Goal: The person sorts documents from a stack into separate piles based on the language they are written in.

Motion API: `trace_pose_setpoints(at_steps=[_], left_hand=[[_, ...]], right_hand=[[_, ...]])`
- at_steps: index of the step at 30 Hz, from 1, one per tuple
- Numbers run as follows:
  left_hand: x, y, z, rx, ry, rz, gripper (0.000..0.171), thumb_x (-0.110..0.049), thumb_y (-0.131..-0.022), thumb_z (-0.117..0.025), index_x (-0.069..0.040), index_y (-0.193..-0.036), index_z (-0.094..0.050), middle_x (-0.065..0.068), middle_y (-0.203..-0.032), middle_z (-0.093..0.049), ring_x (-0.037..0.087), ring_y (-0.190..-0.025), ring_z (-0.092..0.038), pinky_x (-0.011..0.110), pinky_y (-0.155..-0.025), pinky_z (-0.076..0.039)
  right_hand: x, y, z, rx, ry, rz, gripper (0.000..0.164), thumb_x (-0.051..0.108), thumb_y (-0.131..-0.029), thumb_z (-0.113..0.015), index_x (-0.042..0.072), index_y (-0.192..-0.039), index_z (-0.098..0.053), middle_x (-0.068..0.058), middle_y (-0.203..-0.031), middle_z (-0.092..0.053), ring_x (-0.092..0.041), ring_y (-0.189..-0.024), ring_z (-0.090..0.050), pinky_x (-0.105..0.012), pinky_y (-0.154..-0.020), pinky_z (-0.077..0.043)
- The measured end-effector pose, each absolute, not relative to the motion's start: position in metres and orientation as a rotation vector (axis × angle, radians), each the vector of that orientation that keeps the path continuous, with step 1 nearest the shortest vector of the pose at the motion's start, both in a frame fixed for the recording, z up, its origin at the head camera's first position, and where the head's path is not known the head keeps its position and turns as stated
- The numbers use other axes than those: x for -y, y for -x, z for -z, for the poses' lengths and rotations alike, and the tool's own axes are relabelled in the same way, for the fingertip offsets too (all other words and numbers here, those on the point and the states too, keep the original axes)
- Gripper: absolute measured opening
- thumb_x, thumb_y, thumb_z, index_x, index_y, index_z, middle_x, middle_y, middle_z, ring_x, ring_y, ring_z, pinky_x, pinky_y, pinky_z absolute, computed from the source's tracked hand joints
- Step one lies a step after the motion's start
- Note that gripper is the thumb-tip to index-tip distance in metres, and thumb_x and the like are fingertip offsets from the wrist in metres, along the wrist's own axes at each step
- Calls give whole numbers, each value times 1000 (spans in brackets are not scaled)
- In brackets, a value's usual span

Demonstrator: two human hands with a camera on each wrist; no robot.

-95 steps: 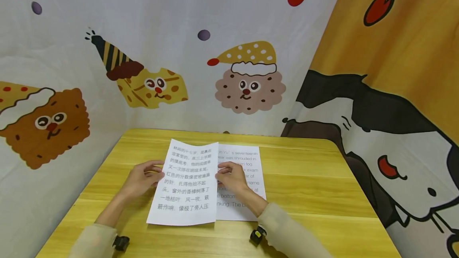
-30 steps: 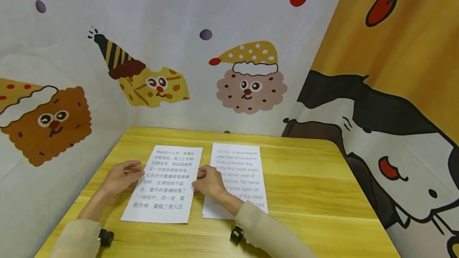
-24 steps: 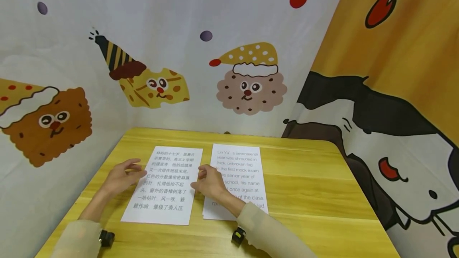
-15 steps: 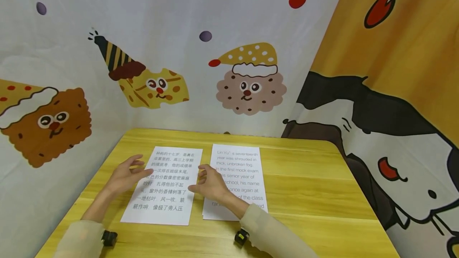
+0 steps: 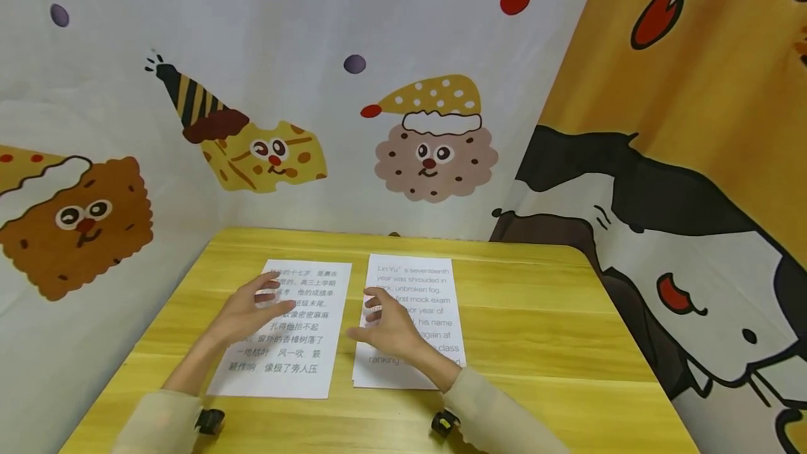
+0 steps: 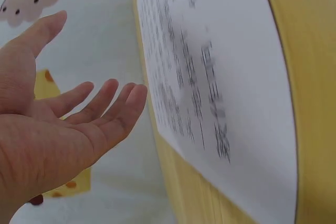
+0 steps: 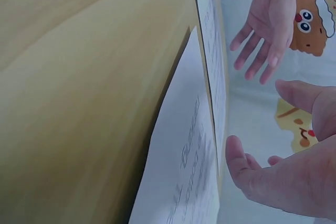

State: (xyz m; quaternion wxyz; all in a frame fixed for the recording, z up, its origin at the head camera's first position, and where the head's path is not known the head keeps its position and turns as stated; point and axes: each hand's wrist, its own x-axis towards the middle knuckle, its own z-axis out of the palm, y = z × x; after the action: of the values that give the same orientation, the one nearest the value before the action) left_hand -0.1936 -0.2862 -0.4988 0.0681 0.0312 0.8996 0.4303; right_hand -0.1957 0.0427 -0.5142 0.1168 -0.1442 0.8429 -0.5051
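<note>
Holding nothing, my left hand [image 5: 249, 312] hovers over the Chinese-text sheet [image 5: 296, 342] and my right hand [image 5: 392, 328] over the English-text sheet [image 5: 435, 300]; each grip is empty, fingers relaxed, clear of the paper. The former lies nearer the left edge of the table [image 5: 536, 328], the latter beside it, tops toward the back edge. Assessment: the gap and orientation likely keep both texts legible from the front edge.

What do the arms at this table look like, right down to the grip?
They are a person's arms, in a pale beige left sleeve and matching right sleeve. A small black left device and right device sit by the cuffs, the latter marked yellow. The left grip and right grip are ungloved human hands.
</note>
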Motion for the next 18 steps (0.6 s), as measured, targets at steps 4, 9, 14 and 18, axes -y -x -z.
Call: trace_pose_setpoints(at_steps=[4,9,14,18], left_hand=[[271,196,500,-2690,-154,-1320,95,-47,-103,-83,-4,-174,-37,29,-170,-51,55,-153,-56,67,-123,-53],[251,196,500,-2672,-228,-1330,93,-46,-102,-84,-7,-174,-39,27,-170,-52,54,-153,-57,66,-121,-56],[231,199,503,-2654,-308,-1351,91,-42,-102,-86,-8,-173,-41,28,-169,-53,54,-152,-58,62,-117,-60],[215,204,506,-2623,-344,-1380,90,-39,-101,-87,-9,-173,-42,27,-169,-54,52,-152,-58,60,-120,-59]], right_hand=[[-58,195,514,-2499,408,1473,90,31,-89,-97,7,-164,-52,-20,-148,-68,-33,-124,-73,-47,-99,-65],[-78,195,518,-2531,376,1460,93,35,-90,-97,8,-166,-51,-19,-149,-69,-33,-126,-73,-46,-99,-65],[-99,194,520,-2564,345,1441,92,37,-90,-97,7,-164,-52,-20,-149,-69,-31,-122,-72,-43,-95,-63],[-116,194,520,-2602,296,1434,90,36,-89,-97,7,-163,-54,-21,-149,-69,-31,-120,-71,-39,-92,-61]])
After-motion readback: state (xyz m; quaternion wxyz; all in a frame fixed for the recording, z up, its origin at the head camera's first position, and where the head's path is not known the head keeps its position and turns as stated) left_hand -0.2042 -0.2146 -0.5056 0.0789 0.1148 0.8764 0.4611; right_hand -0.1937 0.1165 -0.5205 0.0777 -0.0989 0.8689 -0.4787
